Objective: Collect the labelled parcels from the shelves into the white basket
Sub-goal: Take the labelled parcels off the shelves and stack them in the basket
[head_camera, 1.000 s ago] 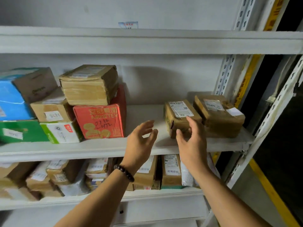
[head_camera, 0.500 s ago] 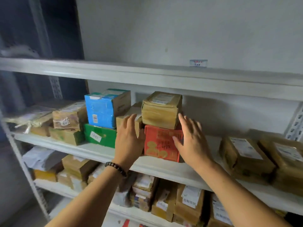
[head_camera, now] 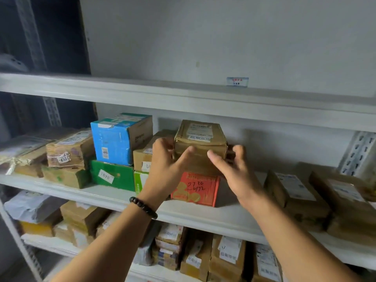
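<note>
Both hands are up at the middle shelf (head_camera: 203, 215), closing on the brown taped parcel (head_camera: 200, 146) that sits on top of the red box (head_camera: 195, 188). Left hand (head_camera: 165, 169), with a dark bead bracelet (head_camera: 143, 207) on the wrist, has its fingers curled round the parcel's left edge and its thumb pressed on the front face. Right hand (head_camera: 234, 171) is half open at the parcel's right front corner, thumb tip on the front and fingers bent beside the right side; whether those fingers touch the cardboard cannot be told. A white printed label lies on the parcel's top. Just left of it stand a plain carton (head_camera: 142, 157) over a green and white box, then a blue box (head_camera: 116, 137) on a green box (head_camera: 110, 176). Two more labelled brown parcels (head_camera: 295, 198) lie further right on the same shelf.
</note>
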